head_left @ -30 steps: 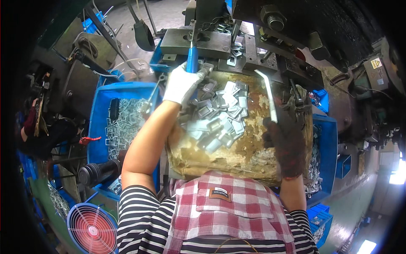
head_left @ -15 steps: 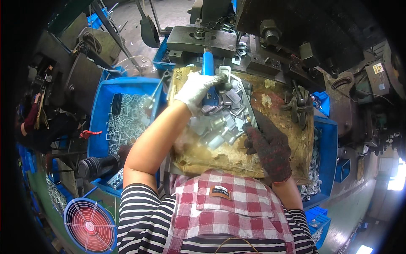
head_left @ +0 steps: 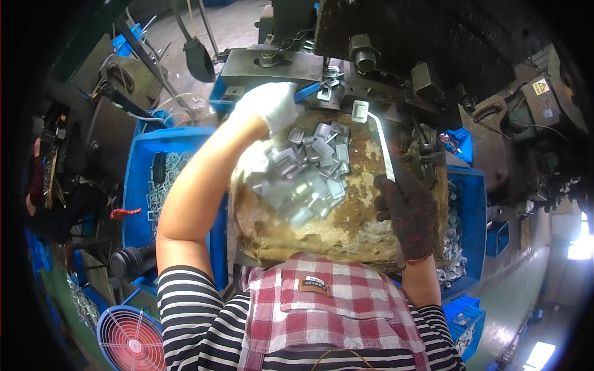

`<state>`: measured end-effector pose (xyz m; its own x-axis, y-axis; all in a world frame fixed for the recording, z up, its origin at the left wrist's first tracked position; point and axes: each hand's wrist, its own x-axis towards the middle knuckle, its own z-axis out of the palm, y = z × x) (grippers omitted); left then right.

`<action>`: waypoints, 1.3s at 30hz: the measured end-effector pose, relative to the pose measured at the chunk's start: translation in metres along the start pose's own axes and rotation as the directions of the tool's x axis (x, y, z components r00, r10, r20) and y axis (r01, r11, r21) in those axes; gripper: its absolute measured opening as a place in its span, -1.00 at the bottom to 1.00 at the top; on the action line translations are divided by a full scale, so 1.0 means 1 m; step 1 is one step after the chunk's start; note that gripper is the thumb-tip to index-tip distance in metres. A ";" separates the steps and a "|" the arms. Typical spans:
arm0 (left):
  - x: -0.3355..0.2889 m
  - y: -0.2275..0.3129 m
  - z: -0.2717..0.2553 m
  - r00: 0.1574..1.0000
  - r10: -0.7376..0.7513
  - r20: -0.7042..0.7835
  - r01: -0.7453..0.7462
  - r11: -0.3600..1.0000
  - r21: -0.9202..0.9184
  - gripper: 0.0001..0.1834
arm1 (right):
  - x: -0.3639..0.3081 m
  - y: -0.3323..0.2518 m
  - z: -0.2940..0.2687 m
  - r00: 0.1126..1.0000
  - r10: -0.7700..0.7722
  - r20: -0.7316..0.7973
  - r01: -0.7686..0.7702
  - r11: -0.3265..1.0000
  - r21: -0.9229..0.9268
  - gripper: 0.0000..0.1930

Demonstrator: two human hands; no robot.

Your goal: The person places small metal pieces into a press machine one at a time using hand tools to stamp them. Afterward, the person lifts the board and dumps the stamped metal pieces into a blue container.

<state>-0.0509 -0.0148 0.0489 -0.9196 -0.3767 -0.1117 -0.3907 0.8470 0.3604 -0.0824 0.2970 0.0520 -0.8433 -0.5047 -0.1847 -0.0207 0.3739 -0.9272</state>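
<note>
A heap of small, shiny, rectangular stamped-metal plates (head_left: 312, 170) sits on the worn, stained, rust-brown work board (head_left: 346, 229), just in front of the dark, greasy iron press (head_left: 396, 55). The left hand (head_left: 267, 106), in a white knit glove, reaches forward with the bare forearm stretched out, fingers curled around a blue-handled tool (head_left: 307, 93) whose tip sits by a plate at the press bed. The right hand (head_left: 405, 213), in a dark speckled glove, rests on the board's right side, closed round a long thin metal strip (head_left: 383, 148) that ends in a small plate (head_left: 359, 110) near the die.
</note>
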 end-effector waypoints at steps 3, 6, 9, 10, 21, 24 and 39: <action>0.021 0.026 -0.018 0.999 0.052 -0.013 -0.051 0.995 0.089 -0.69 | 0.004 -0.006 -0.010 0.995 -0.015 -0.098 0.010 0.999 -0.052 -0.57; 0.032 0.056 -0.039 0.985 0.037 0.171 -0.076 0.971 0.226 -0.75 | 0.013 -0.017 -0.016 0.986 -0.055 -0.156 0.039 0.994 -0.104 -0.64; 0.042 0.061 -0.033 0.995 -0.038 0.092 0.026 0.992 0.127 -0.75 | 0.030 -0.023 -0.015 0.982 -0.119 -0.147 0.087 0.975 -0.202 -0.63; 0.048 0.051 -0.024 0.999 -0.007 -0.032 0.011 0.993 0.119 -0.73 | 0.035 -0.024 -0.014 0.982 -0.119 -0.147 0.087 0.975 -0.205 -0.63; -0.035 -0.008 0.061 0.995 -0.033 -0.094 0.028 0.998 -0.053 -0.64 | 0.077 -0.019 0.019 0.982 -0.121 -0.144 0.091 0.975 -0.204 -0.57; -0.031 -0.009 0.068 0.973 -0.130 -0.189 0.089 0.974 -0.210 -0.65 | 0.085 0.004 0.011 0.920 -0.336 -0.203 0.287 0.929 -0.236 -0.59; -0.042 0.004 0.039 0.957 -0.265 0.121 0.232 0.440 -0.868 -0.47 | -0.017 -0.016 0.022 0.976 0.060 0.210 -0.067 0.997 0.024 -0.53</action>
<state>-0.0156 0.0186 0.0187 -0.7809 -0.5397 -0.3145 -0.3491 -0.0404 0.9362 -0.0563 0.2824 0.0627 -0.7115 -0.6332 -0.3046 0.0484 0.3883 -0.9203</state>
